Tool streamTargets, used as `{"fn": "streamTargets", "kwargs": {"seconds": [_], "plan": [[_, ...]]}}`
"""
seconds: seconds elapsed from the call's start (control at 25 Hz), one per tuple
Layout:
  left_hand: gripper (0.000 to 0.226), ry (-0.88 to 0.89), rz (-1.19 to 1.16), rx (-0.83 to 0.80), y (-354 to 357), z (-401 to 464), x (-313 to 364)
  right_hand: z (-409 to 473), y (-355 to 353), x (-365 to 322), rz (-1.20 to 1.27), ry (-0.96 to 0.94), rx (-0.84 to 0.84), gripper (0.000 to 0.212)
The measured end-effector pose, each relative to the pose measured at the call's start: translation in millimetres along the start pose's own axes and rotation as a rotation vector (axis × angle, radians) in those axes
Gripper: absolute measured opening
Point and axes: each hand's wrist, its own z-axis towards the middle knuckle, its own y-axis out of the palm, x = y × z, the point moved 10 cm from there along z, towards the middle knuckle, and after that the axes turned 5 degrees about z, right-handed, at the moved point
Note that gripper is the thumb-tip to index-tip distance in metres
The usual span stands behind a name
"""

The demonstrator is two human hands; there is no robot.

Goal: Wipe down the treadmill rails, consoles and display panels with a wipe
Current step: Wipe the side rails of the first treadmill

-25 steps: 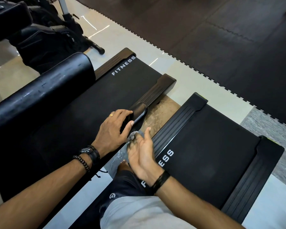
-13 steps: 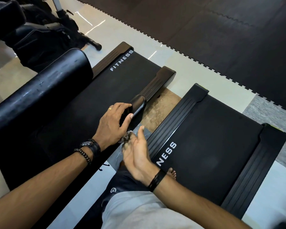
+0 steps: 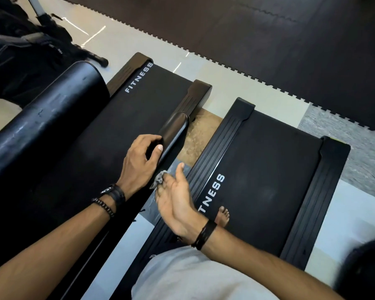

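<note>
Two treadmills are seen side by side, each with a matte black belt marked FITNESS: the left treadmill (image 3: 126,131) and the right treadmill (image 3: 268,169). Two black padded handrails are counted: a thick near rail (image 3: 41,126) at far left and a slimmer, glossy rail (image 3: 174,132) with a rounded end. The left hand (image 3: 139,163) is wrapped over the slim rail, fingers curled on top and thumb pressed to its side. The right hand (image 3: 178,200) is held palm-up just beside it; one small crumpled grey wipe (image 3: 159,179) is pinched in its curled fingers (image 3: 160,192), thumb extended upward. Ribbed plastic side strips run along each belt. One bare foot (image 3: 222,216) rests on the right belt.
</note>
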Motion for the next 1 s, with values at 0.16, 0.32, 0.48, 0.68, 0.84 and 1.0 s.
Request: {"fn": "streamTargets", "kwargs": {"seconds": [0.16, 0.32, 0.48, 0.68, 0.84, 1.0], "plan": [[0.035, 0.028, 0.044, -0.083, -17.6, -42.7, -17.7, 4.4, 8.5, -37.3, 0.086, -0.105, -0.008, 0.081], [0.038, 0.014, 0.085, -0.084, -16.6, -54.4, -21.5, 7.7, -8.8, -10.7, -0.056, -0.103, 0.153, 0.084], [0.039, 0.006, 0.105, -0.063, -14.7, -55.0, -20.5, -25.6, 9.4, 17.7, -0.063, -0.012, 0.006, 0.082], [0.039, -0.013, 0.121, -0.058, -15.4, -54.2, -18.5, 2.5, -6.7, -33.3, -0.119, -0.143, 0.084, 0.084], [0.039, -0.009, 0.114, -0.053, -15.7, -53.9, -18.9, 4.9, -13.3, -1.0, -0.184, -0.078, 0.102, 0.092], [0.039, -0.013, 0.117, -0.046, -15.1, -52.3, -19.7, -16.3, 6.1, 6.2, -0.150, -0.034, -0.039, 0.080]]}}
